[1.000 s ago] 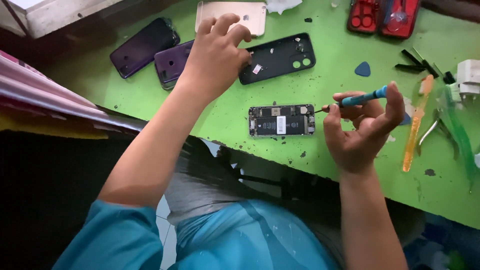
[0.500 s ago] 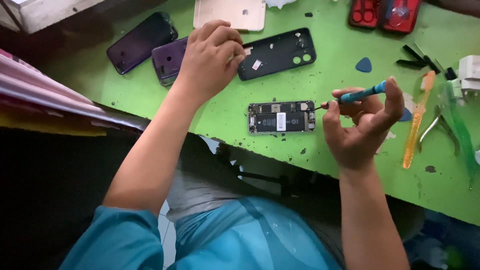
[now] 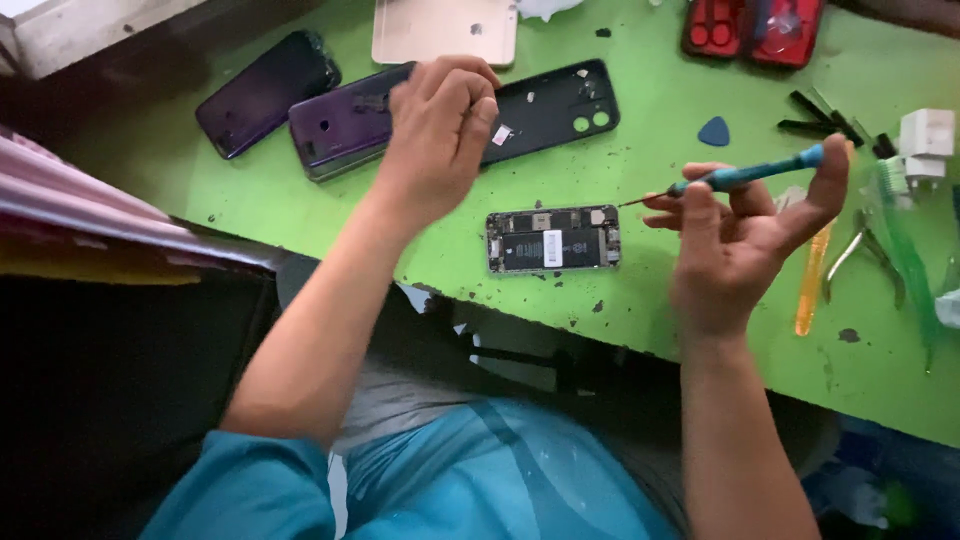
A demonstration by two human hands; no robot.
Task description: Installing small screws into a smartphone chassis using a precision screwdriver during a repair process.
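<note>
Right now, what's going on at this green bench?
A person sits at a green table with an opened phone lying internals-up. The right hand holds a blue screwdriver, tip towards the phone but above it. The left hand hovers curled over a purple phone and a dark back cover. Pliers lie to the right.
</note>
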